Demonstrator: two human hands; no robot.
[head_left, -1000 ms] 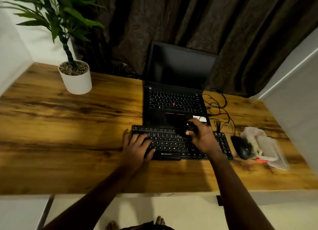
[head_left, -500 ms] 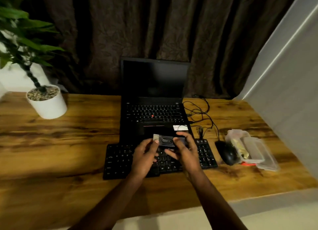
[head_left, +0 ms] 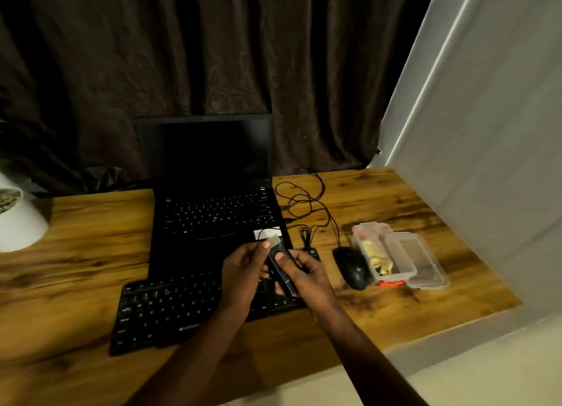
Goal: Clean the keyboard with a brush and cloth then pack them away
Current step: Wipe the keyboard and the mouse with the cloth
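Note:
A black external keyboard (head_left: 170,308) lies on the wooden desk in front of an open black laptop (head_left: 213,211). Both hands hold a small dark brush (head_left: 275,247) with pale bristles at its far end, lifted above the keyboard's right part. My left hand (head_left: 243,272) pinches the brush near the bristles. My right hand (head_left: 307,275) grips the handle with the thumb on top. A clear plastic box (head_left: 380,253) at the right holds something yellowish, perhaps the cloth.
A black mouse (head_left: 352,266) lies between the keyboard and the plastic box, whose clear lid (head_left: 422,262) sits beside it. Black cables (head_left: 307,205) loop behind the mouse. A white plant pot (head_left: 18,220) stands at the left edge. A white wall borders the desk's right side.
My left hand left the keyboard and joined my right hand on the brush, which rose off the keys and turned so its bristles point away. The view shifted right and up.

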